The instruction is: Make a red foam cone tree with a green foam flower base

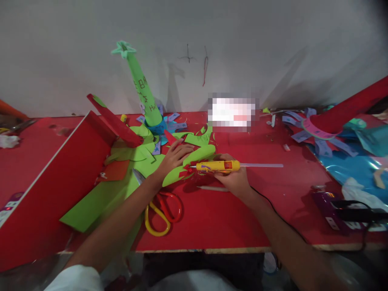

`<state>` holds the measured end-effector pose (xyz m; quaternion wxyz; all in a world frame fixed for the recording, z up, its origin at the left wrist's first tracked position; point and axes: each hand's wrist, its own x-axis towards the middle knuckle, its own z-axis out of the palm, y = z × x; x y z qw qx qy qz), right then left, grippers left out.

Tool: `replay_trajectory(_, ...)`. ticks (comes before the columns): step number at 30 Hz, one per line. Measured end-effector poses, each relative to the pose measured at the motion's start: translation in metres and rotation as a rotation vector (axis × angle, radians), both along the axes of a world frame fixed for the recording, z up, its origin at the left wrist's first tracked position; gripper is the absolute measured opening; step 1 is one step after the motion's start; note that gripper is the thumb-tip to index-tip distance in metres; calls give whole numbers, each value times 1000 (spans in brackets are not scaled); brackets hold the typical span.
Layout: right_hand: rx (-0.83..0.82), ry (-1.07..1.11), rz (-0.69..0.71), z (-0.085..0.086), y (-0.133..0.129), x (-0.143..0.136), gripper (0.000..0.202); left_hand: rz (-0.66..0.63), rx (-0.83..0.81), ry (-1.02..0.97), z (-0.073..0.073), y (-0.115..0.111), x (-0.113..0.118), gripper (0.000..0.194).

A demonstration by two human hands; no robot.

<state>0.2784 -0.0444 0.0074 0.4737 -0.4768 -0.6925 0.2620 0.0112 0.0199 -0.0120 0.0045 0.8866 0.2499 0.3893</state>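
In my right hand (233,178) is a yellow hot glue gun (216,166), with a clear glue stick (262,165) jutting from its rear. The nozzle points left and meets, or nearly meets, a small red paper piece (188,169) on a green paper shape (172,176). My left hand (175,157) grips that green and red paper piece, its fingers bent over the upper part; a red paper cone (170,137) rises just beyond them. Scissors with one red and one yellow handle (158,220) lie below my left wrist, their blades partly under my forearm.
A green paper cone tower (145,93) with a star top stands at the back. Green paper scraps (136,151) and a red board (60,178) are on the left. On the right are a red cone (360,107), a purple box (329,210) and a trailing cord (279,214).
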Motion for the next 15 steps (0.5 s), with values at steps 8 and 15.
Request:
replay_trajectory(8, 48, -17, 14, 2, 2, 0, 25, -37, 85, -32, -1, 5, -1, 45)
replay_trajectory(15, 81, 31, -15, -1, 0, 0, 27, -18, 27, -8, 2, 0, -1, 39)
